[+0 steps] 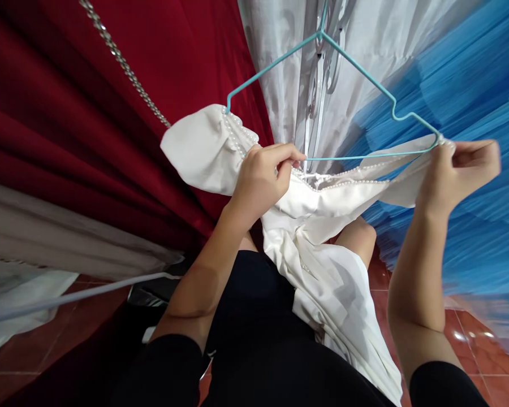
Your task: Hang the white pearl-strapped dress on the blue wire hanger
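A white dress [331, 277] with pearl-beaded trim along its neckline hangs from a thin turquoise hanger [352, 62] and trails down across my lap. My left hand [263, 178] is closed, its thumb and fingers pinched around the lower bar of the hanger, in front of the neckline. At the hanger's right end, my right hand [452, 175] is closed on the dress's beaded shoulder edge, right against the hanger tip. On the left, a puffed white sleeve [199, 150] sits over the other hanger tip. My left palm hides part of the neckline.
Red fabric [173, 51] with a rhinestone strand [114, 48] hangs at the left. White drapery [382, 28] hangs behind the hanger, and blue tulle [470, 102] fills the right side. A pale pole [89, 294] crosses the lower left above the red tiled floor [479, 339].
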`<state>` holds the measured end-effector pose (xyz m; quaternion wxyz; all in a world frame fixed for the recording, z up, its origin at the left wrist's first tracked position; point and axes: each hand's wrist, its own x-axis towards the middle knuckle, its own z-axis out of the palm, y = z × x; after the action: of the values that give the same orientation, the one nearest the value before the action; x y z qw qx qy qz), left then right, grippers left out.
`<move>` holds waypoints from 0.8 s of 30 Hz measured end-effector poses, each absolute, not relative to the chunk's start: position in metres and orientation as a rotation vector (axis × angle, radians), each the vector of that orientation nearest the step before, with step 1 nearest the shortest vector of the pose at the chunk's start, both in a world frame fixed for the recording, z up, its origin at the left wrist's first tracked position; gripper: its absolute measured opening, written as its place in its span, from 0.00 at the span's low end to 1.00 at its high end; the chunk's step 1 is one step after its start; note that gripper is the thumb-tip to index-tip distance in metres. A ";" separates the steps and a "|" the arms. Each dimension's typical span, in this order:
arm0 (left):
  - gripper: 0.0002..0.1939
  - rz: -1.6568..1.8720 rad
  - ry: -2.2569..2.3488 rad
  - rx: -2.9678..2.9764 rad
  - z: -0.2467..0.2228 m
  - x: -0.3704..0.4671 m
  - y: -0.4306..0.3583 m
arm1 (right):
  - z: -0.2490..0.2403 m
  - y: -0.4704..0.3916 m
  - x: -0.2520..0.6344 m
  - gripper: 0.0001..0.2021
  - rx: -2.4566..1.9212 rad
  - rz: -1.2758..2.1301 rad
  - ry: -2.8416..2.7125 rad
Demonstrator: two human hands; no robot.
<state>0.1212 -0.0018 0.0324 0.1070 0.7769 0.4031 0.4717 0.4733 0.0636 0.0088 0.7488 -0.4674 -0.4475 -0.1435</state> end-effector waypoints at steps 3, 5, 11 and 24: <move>0.15 1.378 1.175 2.267 0.033 0.122 -0.001 | 0.055 0.061 0.466 0.12 -1.024 -0.334 -1.206; 0.15 1.380 1.177 2.262 0.032 0.123 -0.001 | 0.079 0.056 0.446 0.15 -1.045 -0.368 -1.273; 0.15 1.377 1.282 2.318 0.029 0.125 -0.003 | 0.088 0.060 0.410 0.12 -1.067 -0.364 -1.405; 0.15 1.387 1.225 2.290 0.024 0.132 -0.001 | 0.097 0.050 0.398 0.13 -0.919 -0.220 -1.460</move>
<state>0.1322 -0.0014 0.0243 0.0987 0.7741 0.4139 0.4687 0.3975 0.0502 0.0966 0.6452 -0.4036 -0.6414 -0.0968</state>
